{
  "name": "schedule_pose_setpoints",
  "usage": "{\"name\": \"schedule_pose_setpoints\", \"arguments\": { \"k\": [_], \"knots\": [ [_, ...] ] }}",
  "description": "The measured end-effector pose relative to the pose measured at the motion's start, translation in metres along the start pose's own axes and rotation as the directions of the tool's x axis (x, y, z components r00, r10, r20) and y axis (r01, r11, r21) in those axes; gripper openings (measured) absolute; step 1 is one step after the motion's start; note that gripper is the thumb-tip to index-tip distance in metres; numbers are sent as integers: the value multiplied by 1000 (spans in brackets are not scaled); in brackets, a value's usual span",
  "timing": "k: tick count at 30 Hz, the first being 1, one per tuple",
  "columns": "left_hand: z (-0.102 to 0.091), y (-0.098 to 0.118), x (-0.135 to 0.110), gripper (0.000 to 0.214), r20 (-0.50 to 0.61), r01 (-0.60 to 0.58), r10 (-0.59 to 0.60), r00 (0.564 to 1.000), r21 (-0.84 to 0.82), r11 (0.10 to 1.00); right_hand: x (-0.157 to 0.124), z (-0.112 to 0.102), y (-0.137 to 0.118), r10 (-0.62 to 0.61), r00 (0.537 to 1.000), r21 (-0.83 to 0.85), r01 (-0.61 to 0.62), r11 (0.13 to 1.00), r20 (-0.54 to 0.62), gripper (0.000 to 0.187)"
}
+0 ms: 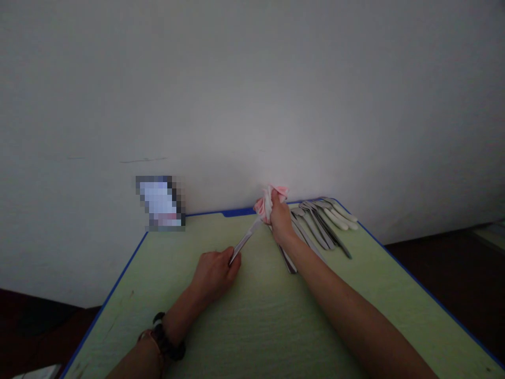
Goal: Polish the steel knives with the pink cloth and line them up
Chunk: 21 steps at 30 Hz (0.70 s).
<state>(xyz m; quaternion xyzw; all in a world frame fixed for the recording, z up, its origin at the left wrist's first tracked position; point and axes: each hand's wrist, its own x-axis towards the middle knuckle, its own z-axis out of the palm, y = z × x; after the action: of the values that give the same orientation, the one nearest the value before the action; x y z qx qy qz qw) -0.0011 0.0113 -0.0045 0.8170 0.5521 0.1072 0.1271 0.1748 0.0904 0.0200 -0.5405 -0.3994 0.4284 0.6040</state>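
Note:
My left hand [216,268] is closed around the near end of a slim metal piece of cutlery [248,237], which slants away from me over the table. Its far end disappears into a crumpled pink and white cloth [266,204], so I cannot tell its kind. My right hand [281,217] grips that cloth, wrapped about the cutlery's far end. Beneath and beside my right forearm lie more metal cutlery handles [290,260], partly covered. Further right, several spoons and other metal pieces [320,226] lie in a row, along with pieces that have cream handles [339,217].
The light green table [236,326] has a blue edge and stands against a grey wall [252,105]. At its back left corner, a blurred-out device with a bright screen [161,202] leans on the wall. Dark floor [434,263] shows at the right.

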Motion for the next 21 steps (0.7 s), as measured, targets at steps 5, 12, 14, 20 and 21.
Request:
{"name": "schedule_pose_setpoints", "arguments": {
  "k": [5,12,14,20,21],
  "knots": [
    [0,-1,1,35,18,18,-18,1000,30,999,-24,19,7,24,1000,33,-24,999,-6,70],
    [-1,-4,3,34,10,51,-51,999,42,998,-67,45,28,31,969,-86,-11,996,246,74],
    [-2,-3,2,35,13,46,-47,999,43,998,-65,42,27,26,961,-115,6,993,274,73],
    [-2,1,2,36,37,30,-32,999,52,998,-16,11,13,3,997,-108,5,994,72,71],
    [-1,2,1,36,41,26,-28,999,54,998,-7,5,13,-10,1000,-108,10,994,3,69]
  ]
}}
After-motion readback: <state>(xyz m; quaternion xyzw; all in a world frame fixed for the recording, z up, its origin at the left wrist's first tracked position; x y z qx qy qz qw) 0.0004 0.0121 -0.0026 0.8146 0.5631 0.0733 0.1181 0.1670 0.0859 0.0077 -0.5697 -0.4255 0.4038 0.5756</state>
